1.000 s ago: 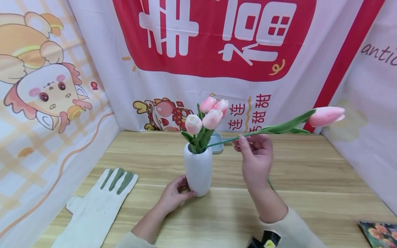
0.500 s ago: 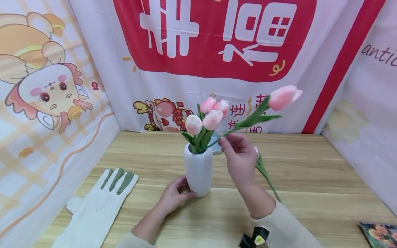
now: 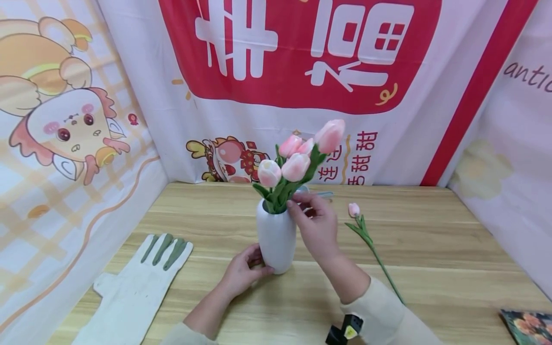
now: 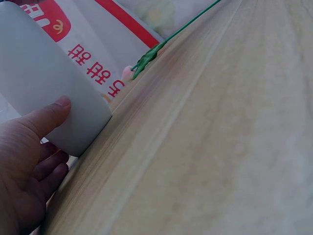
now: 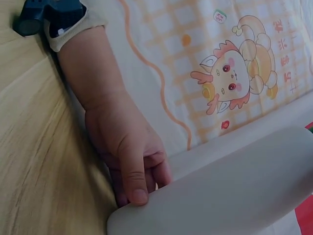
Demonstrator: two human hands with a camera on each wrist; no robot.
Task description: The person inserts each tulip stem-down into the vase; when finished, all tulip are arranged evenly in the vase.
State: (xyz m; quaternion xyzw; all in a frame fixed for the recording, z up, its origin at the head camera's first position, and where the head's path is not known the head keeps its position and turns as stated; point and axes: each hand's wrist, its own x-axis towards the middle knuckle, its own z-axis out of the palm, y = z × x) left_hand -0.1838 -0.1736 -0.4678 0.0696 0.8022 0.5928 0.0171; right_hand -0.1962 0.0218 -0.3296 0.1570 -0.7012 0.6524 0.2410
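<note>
A white vase [image 3: 276, 242] stands upright on the wooden table, with several pink and white tulips [image 3: 295, 166] in its mouth. My left hand [image 3: 243, 271] holds the vase low down, thumb at the front and fingers at the side; the left wrist view shows the thumb against the vase wall [image 4: 54, 83]. The right wrist view also shows my left hand [image 5: 128, 147] at the vase's base. My right hand [image 3: 316, 225] pinches a tulip's stem at the vase's rim. This tulip's pink bloom [image 3: 330, 136] rises above the others. The pinched stem is mostly hidden by fingers and leaves.
A single tulip [image 3: 374, 247] lies on the table [image 3: 440, 239] to the right. At the left lies a pale glove [image 3: 133, 287] with green-grey finger stripes. Partly hidden behind the vase is a light-blue dish [image 3: 303, 189]. A flower picture [image 3: 528, 326] lies at the right edge.
My right hand has moved left and down to the vase mouth, and its tulip has swung from nearly level to upright. The left hand stays on the vase. The lying tulip has come into view.
</note>
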